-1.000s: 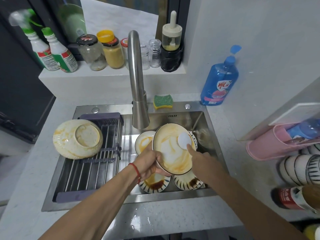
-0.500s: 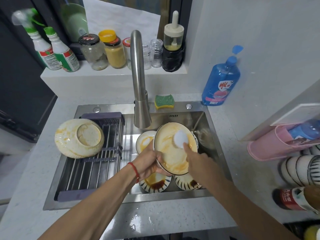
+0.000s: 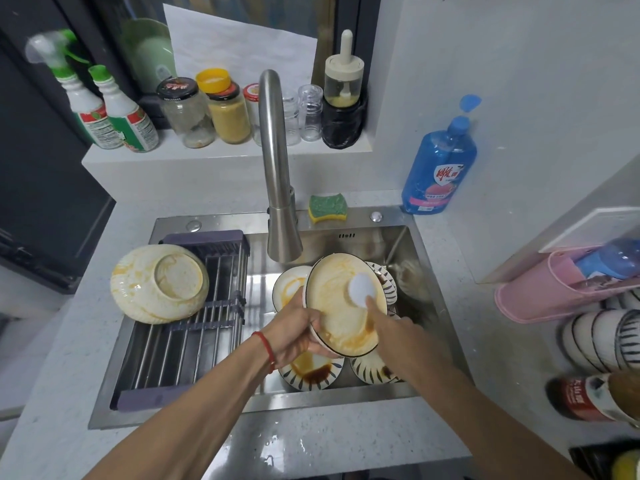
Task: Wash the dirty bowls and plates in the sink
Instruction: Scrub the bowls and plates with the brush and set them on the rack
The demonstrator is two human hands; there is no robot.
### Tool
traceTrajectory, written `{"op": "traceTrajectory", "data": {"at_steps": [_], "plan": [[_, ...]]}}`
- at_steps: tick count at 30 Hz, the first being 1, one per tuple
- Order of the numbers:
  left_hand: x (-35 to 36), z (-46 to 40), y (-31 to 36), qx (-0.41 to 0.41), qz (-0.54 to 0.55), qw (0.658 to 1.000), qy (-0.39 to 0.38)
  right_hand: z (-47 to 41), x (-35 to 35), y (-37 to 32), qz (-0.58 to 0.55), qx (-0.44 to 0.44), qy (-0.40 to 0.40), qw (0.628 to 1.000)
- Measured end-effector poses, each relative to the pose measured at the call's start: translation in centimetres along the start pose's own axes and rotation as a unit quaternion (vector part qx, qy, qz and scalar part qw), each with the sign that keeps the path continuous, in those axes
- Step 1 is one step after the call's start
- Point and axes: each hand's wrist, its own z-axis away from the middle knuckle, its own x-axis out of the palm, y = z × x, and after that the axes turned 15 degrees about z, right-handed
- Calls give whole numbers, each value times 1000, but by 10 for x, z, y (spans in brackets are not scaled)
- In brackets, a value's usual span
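Note:
My left hand (image 3: 298, 329) grips the left rim of a cream plate (image 3: 337, 313) smeared with orange sauce, tilted up over the steel sink (image 3: 420, 271). My right hand (image 3: 389, 329) presses a round white pad (image 3: 362, 289) against the plate's upper right face. Under and behind the plate lie several dirty striped bowls (image 3: 311, 374), some with dark sauce. An upturned stained bowl (image 3: 159, 284) rests on the drying rack (image 3: 180, 348) over the sink's left half.
The tall faucet (image 3: 277, 174) hangs just above the plate's top edge. A green-yellow sponge (image 3: 327, 207) sits on the sink's back ledge and a blue soap bottle (image 3: 440, 168) to its right. Jars and spray bottles line the sill. Stacked clean bowls (image 3: 606, 337) lie at right.
My right hand has slid the white pad across the upper part of the plate, slightly left and up, in a rubbing motion. My left hand keeps its hold on the rim.

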Motion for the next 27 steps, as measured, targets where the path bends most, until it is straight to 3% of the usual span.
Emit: {"op": "traceTrajectory", "data": {"at_steps": [2, 5, 9, 13, 17, 20, 24, 27], "plan": [[0, -2, 0, 4, 0, 1000, 9, 0, 3, -2, 2, 3, -19, 1000], [-4, -3, -2, 15, 19, 999, 24, 26, 15, -27, -16, -82, -47, 995], [-3, -2, -6, 35, 21, 998, 40, 3, 16, -7, 4, 2, -36, 999], [-2, 0, -3, 47, 3, 998, 44, 30, 29, -24, 16, -77, -61, 995], [1, 0, -5, 51, -35, 997, 41, 9, 26, -1, 61, 2, -56, 997], [3, -1, -4, 55, -55, 996, 51, 27, 31, -12, 76, -45, -78, 993], [7, 1, -8, 4, -13, 999, 38, -2, 17, 6, 54, 27, -18, 998], [16, 3, -13, -44, 32, 998, 16, -19, 0, -7, -32, 6, 10, 999]]}}
